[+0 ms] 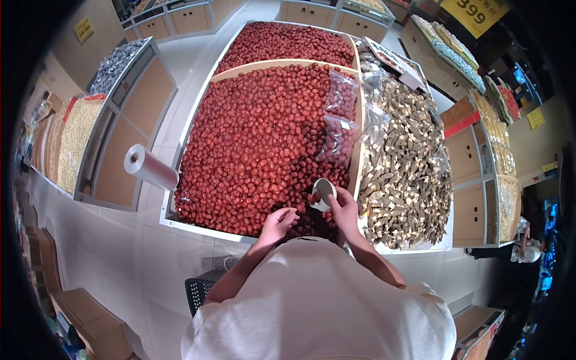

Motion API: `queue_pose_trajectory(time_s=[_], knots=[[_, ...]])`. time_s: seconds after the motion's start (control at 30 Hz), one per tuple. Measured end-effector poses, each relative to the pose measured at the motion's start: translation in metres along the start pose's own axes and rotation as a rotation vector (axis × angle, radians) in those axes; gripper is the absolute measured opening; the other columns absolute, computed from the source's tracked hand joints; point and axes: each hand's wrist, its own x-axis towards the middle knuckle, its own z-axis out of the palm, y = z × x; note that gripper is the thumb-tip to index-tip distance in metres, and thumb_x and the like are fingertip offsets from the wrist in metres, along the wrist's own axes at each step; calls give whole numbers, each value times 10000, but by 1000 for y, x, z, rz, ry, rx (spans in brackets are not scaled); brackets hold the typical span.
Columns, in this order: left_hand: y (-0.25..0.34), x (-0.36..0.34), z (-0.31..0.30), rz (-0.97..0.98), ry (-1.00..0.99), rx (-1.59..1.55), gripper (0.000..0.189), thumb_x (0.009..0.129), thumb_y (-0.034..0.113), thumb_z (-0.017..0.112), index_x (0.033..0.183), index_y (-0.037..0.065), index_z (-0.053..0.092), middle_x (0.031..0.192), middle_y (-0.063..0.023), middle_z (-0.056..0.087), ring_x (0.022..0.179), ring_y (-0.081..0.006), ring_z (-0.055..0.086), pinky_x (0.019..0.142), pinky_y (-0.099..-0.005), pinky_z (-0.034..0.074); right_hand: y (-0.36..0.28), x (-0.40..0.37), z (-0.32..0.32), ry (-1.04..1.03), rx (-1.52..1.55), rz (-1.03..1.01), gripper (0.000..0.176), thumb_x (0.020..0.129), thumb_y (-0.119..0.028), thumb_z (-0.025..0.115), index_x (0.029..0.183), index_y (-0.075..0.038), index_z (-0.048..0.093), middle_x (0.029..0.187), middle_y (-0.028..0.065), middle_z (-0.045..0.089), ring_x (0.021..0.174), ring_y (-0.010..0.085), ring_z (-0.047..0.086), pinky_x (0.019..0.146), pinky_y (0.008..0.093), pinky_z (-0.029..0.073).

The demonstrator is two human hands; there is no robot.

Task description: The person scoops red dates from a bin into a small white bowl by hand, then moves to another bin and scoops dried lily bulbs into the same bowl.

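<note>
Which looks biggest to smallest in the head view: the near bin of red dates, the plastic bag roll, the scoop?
1. near bin of red dates
2. plastic bag roll
3. scoop in the right hand
Lens warping makes the roll's lead over the scoop less sure.

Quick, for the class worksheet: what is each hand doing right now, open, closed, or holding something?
Left hand: fingers curled over the red dates; whether it grips any cannot be told.
Right hand: closed on a small white cup.
</note>
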Motion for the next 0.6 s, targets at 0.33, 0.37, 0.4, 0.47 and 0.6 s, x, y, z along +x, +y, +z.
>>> queue_pose_trajectory(time_s=[0.33, 0.37, 0.4, 0.47, 0.6], knots=[[-12, -1, -7, 19, 12, 0, 304, 982, 246, 576, 1175, 16, 623, 971, -57, 690, 821, -99, 633, 702, -232, 489, -39, -5, -13, 50, -642, -357, 327, 815, -182, 744, 1088, -34, 641, 957, 159, 614, 875, 344, 625, 762, 392, 517], [-12, 0, -7, 23, 8, -1, 301, 982, 244, 575, 1173, 17, 624, 969, -56, 689, 816, -98, 632, 701, -231, 489, -38, -5, -13, 51, -643, -357, 327, 815, -182, 744, 1088, -34, 641, 957, 159, 614, 875, 344, 625, 762, 392, 517], [-12, -1, -7, 23, 7, -2, 301, 982, 244, 575, 1173, 17, 624, 969, -56, 689, 816, -98, 632, 701, -231, 489, -34, -5, -12, 4, -701, -315, 345, 817, -219, 742, 1103, -56, 641, 969, 158, 608, 896, 352, 623, 769, 414, 516], [-11, 0, -6, 15, 3, -15, 293, 982, 238, 574, 1169, 18, 625, 962, -53, 688, 809, -97, 631, 700, -230, 489, -28, -9, -11, -86, -752, -207, 382, 835, -273, 714, 1138, -61, 619, 1008, 179, 596, 929, 377, 615, 793, 444, 514], [-7, -1, -5, -13, 13, 1, 263, 994, 170, 551, 1177, -12, 603, 978, -88, 669, 802, -103, 620, 697, -228, 506, -11, -15, -5, -67, -728, -218, 394, 839, -245, 702, 1149, -38, 576, 1005, 222, 574, 907, 408, 599, 780, 462, 507]])
